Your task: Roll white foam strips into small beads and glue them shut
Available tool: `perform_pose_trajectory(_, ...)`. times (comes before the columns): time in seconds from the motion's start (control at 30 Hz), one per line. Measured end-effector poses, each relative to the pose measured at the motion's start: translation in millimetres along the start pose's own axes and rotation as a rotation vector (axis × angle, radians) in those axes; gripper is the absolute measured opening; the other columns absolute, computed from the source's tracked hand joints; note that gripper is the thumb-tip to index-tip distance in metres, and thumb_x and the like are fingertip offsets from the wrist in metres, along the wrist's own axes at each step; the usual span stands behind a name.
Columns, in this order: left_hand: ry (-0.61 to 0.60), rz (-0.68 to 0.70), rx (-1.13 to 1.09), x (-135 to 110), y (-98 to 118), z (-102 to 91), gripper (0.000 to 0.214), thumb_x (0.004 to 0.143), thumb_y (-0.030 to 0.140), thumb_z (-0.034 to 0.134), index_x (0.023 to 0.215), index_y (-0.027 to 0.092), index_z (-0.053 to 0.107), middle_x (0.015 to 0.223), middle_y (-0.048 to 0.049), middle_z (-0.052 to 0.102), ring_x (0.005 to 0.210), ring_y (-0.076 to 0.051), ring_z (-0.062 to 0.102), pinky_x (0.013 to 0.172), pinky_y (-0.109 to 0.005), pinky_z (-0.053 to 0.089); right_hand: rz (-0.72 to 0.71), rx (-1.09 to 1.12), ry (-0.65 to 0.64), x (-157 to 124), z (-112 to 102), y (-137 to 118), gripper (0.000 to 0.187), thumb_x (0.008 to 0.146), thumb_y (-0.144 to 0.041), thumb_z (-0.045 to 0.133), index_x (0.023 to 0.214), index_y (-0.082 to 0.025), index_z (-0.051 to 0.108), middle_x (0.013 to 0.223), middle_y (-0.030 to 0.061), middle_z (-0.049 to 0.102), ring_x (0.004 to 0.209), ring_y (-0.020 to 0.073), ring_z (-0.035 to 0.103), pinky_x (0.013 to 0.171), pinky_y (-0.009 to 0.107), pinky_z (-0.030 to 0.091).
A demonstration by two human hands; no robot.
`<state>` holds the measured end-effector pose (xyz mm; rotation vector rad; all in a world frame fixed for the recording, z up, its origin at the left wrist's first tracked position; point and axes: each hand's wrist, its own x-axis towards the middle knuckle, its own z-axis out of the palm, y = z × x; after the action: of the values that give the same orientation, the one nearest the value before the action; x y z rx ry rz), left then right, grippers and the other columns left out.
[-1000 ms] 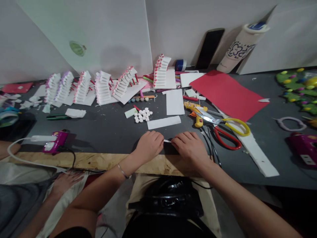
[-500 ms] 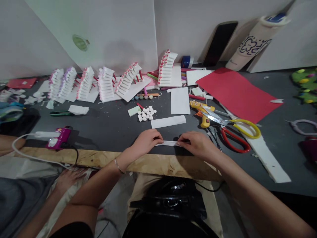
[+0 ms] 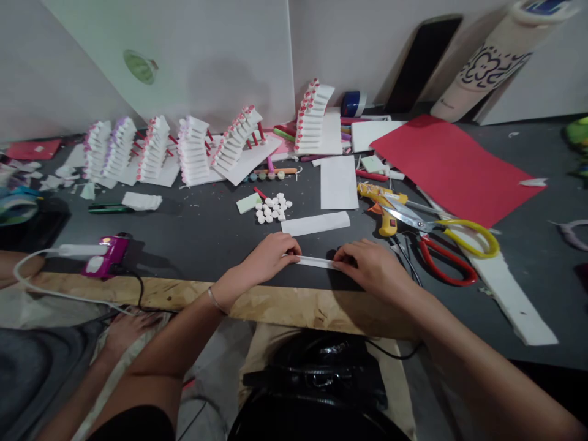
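Note:
A narrow white paper strip (image 3: pixel 316 262) stretches between my two hands, just above the table's front edge. The fingers of my left hand (image 3: pixel 274 254) pinch its left end. At the other end, my right hand (image 3: pixel 367 263) grips it between thumb and fingers. Beyond the strip lies a wider white paper piece (image 3: pixel 315 224). A cluster of small white discs (image 3: pixel 273 209) sits to its left, beside a pale green piece (image 3: pixel 248 203). Behind is a white paper rectangle (image 3: pixel 339 182).
Large scissors (image 3: pixel 427 228) lie over a yellow glue gun (image 3: pixel 388 222) on the right, near a red sheet (image 3: pixel 459 165). White stair-like models (image 3: pixel 193 150) line the back. A purple power adapter (image 3: pixel 106 256) is at left, near another person's hand (image 3: pixel 131 329). A bottle (image 3: pixel 491 67) stands back right.
My hands have moved slightly apart, so more of the strip shows between them. It now slopes a little down to the right. The camera view has shifted slightly.

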<state>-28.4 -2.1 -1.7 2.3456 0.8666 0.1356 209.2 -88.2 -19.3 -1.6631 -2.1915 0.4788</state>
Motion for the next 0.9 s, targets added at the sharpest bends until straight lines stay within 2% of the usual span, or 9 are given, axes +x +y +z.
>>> perform_pose_trajectory(0.27, -0.051, 0.106, 0.0, -8, -1, -8.2, 0.017, 0.095, 0.015, 0.047, 0.095, 0.017, 0.064, 0.095, -0.0054, 0.064, 0.092, -0.017, 0.057, 0.082, -0.03, 0.047, -0.102, -0.017, 0.061, -1, 6, 10, 0.016, 0.092, -0.02, 0.057, 0.08, -0.02, 0.067, 0.076, 0.0045, 0.068, 0.071, 0.0196, 0.055, 0.068, 0.031, 0.039)
perform_pose_trajectory(0.53, 0.028, 0.163, 0.142, -18, -8, -1.2, 0.019, 0.097, 0.02, 0.048, 0.097, 0.016, 0.066, 0.096, -0.0066, 0.065, 0.091, -0.017, 0.058, 0.08, -0.029, 0.048, -0.207, -0.027, 0.119, -9, 4, 11, 0.021, 0.096, -0.02, 0.05, 0.085, -0.019, 0.069, 0.081, 0.007, 0.068, 0.074, 0.0199, 0.053, 0.07, 0.032, 0.04)
perform_pose_trajectory(0.67, 0.051, 0.164, 0.154, -23, -12, 1.7, 0.024, 0.098, 0.02, 0.044, 0.1, 0.018, 0.068, 0.096, -0.0067, 0.065, 0.09, -0.016, 0.058, 0.078, -0.028, 0.048, -0.251, -0.068, 0.098, -13, 3, 10, 0.022, 0.096, -0.019, 0.049, 0.09, -0.018, 0.07, 0.081, 0.0075, 0.066, 0.075, 0.0201, 0.051, 0.07, 0.033, 0.039)
perform_pose_trajectory(0.9, 0.105, 0.197, 0.089, -26, -19, 2.8, 0.028, 0.099, 0.019, 0.043, 0.11, 0.021, 0.068, 0.097, -0.0068, 0.065, 0.089, -0.015, 0.059, 0.079, -0.027, 0.049, -0.21, 0.011, 0.151, -12, 8, 15, 0.023, 0.097, -0.022, 0.049, 0.096, -0.018, 0.072, 0.08, 0.0072, 0.067, 0.074, 0.0193, 0.054, 0.07, 0.032, 0.043)
